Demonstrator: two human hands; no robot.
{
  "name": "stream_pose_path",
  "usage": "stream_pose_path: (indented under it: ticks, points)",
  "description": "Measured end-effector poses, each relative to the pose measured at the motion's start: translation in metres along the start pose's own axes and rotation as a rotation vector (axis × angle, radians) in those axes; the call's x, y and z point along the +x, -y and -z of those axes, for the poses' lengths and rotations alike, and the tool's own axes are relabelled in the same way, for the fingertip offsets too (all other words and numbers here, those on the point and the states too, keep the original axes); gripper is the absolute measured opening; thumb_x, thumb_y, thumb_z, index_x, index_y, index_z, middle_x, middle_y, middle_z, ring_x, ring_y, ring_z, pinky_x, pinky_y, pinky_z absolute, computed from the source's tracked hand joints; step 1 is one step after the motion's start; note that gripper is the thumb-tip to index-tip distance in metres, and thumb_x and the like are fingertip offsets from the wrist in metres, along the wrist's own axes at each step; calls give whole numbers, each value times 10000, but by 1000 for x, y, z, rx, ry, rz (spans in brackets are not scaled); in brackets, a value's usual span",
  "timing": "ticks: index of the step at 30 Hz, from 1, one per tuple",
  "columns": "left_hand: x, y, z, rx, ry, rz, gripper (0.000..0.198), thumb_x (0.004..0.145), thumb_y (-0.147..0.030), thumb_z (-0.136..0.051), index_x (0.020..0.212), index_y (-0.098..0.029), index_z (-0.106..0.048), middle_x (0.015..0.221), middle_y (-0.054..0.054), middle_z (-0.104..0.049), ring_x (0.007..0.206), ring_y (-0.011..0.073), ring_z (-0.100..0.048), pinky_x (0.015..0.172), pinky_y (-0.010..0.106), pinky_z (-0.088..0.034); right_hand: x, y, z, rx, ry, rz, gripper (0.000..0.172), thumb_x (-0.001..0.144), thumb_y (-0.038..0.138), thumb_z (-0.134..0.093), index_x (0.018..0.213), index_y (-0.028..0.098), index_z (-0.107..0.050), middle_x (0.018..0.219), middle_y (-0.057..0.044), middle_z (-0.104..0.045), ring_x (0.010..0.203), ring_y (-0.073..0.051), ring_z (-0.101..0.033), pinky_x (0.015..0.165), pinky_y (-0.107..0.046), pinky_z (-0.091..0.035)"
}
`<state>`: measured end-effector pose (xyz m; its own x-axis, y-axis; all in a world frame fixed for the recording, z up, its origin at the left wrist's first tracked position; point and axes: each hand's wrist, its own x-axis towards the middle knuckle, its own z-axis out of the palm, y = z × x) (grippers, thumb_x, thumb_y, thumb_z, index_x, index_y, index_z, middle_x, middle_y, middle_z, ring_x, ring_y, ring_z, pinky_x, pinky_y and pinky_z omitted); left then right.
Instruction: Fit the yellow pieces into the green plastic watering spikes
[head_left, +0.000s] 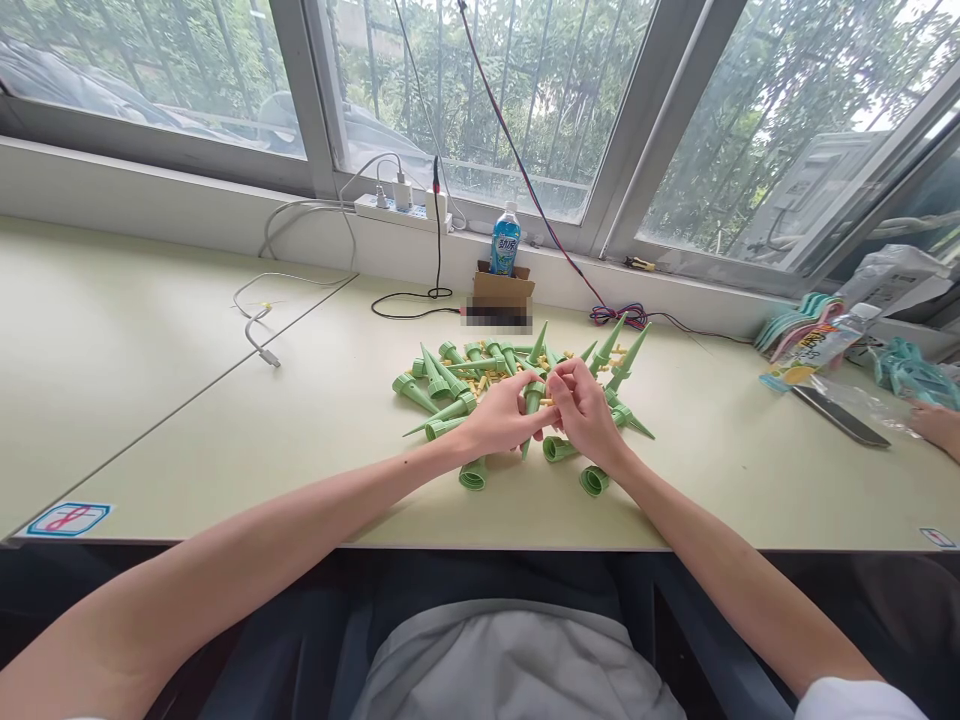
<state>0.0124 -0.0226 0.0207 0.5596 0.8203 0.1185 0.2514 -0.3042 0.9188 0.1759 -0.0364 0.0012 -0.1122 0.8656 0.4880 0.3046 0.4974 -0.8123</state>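
Note:
My left hand (pixel 504 412) is closed around a green plastic watering spike (pixel 534 397), its point tilted down toward the table. Right beside it, my right hand (pixel 587 412) is pinched at the side of that spike, where a small yellow piece (pixel 547 402) shows at the fingertips. Around both hands lies a pile of green watering spikes (pixel 442 380), with small yellow pieces scattered among them. Several spikes (pixel 628 360) stick up behind my right hand. Two wide green ends (pixel 595 481) face me near the front.
Behind the pile stand a small cardboard box (pixel 504 287) and a blue-labelled bottle (pixel 505 240). Cables and a power strip (pixel 401 212) run along the window ledge. At the right are a dark flat bar (pixel 840 416), a drink pouch (pixel 817 350) and another person's hand (pixel 937 425).

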Motion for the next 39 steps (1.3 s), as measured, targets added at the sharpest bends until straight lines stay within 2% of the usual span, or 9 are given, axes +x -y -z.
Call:
stream_pose_path:
  ticks: [11, 21, 26, 29, 39]
  points:
    - [0, 2, 0, 48, -7, -40, 477, 823, -461, -645, 1184, -169, -536, 592, -26, -662, 475, 130, -590, 520, 228, -438, 0, -1, 0, 12, -2, 1, 288, 970, 519, -481, 920, 239, -443, 656, 51, -474, 440, -88, -463, 402, -215, -386]
    - [1, 4, 0, 57, 24, -60, 406, 841, -434, -607, 1160, -191, -547, 601, -29, -665, 455, 138, -591, 496, 234, -448, 0, 2, 0, -37, 10, 8, 285, 973, 511, -476, 916, 233, -443, 685, 40, -504, 446, -92, -482, 401, -217, -375]
    - [1, 8, 0, 78, 57, -67, 322, 866, -388, -556, 1121, -192, -547, 610, -23, -664, 444, 141, -600, 481, 239, -447, 0, 4, 0, -106, 60, -4, 289, 974, 517, -465, 910, 234, -452, 708, 16, -530, 530, -129, -556, 429, -226, -382]
    - [2, 10, -1, 75, 69, -75, 301, 868, -373, -546, 1112, -196, -546, 624, -24, -667, 430, 143, -600, 489, 252, -464, 0, 4, 1, -140, 87, 0, 295, 976, 522, -454, 903, 236, -464, 709, 10, -530, 540, -137, -550, 445, -238, -391]
    - [3, 12, -1, 79, 88, -148, 265, 839, -294, -547, 1084, -197, -569, 770, 7, -701, 617, 170, -688, 575, 255, -499, 2, 3, 1, -241, 118, 52, 287, 975, 480, -484, 866, 215, -499, 677, 19, -526, 573, -130, -493, 540, -254, -397]
